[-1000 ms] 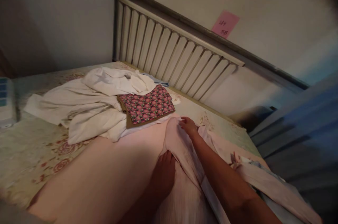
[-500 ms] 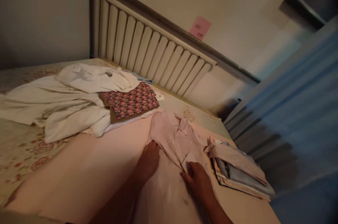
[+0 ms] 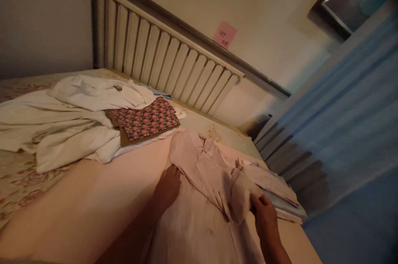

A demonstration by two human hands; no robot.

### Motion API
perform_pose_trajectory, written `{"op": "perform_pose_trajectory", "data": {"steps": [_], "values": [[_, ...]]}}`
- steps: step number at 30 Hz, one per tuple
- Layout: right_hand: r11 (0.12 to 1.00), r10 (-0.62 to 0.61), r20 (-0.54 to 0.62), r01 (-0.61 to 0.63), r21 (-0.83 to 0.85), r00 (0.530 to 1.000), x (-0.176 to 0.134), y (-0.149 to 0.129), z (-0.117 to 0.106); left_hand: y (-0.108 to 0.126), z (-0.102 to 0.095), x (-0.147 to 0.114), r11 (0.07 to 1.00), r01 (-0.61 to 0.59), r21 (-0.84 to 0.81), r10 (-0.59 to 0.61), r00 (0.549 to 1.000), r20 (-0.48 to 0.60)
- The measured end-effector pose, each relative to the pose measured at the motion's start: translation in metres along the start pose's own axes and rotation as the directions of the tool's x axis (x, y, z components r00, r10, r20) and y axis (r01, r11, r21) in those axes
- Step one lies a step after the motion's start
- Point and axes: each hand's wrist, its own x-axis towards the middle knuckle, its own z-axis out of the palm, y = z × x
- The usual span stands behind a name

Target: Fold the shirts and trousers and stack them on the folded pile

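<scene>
A pale pink collared shirt [image 3: 199, 214] lies spread on the bed, its collar toward the radiator. My left hand [image 3: 168, 185] is at its left edge, just below the shoulder, fingers together and closed on the cloth. My right hand [image 3: 265, 214] pinches a sleeve [image 3: 244, 193] of the shirt between thumb and fingers. That sleeve is raised in a loose fold over the shirt's right side, partly covering a stack of folded clothes [image 3: 273, 183] just beyond it.
White cloth [image 3: 77, 94] lies heaped at the left, with a folded red patterned cloth [image 3: 146, 118] against it. Behind the bed runs a white radiator [image 3: 155, 48] along the wall. A blue curtain [image 3: 348, 131] hangs on the right.
My right hand has moved right, drawing the sleeve outward from the shirt's middle and lifting it. My left hand stays at the shirt's left edge. The view has shifted slightly.
</scene>
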Motion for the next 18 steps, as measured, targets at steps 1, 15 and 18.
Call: {"op": "perform_pose_trajectory", "data": {"steps": [1,15,18], "values": [[0.995,0.057,-0.030,-0.054,0.082,0.998,-0.002,0.000,-0.009,-0.001,0.001,0.000,1.000,-0.004,-0.001,0.004,1.000,-0.002],[0.978,0.163,0.138,-0.178,0.107,0.977,-0.008,0.007,-0.087,-0.001,0.002,0.001,0.999,-0.027,0.037,0.027,0.999,-0.018],[0.978,0.018,0.045,-0.008,-0.207,0.999,-0.006,0.006,-0.099,0.000,0.002,0.000,0.999,-0.020,0.043,0.021,0.999,-0.026]]}}
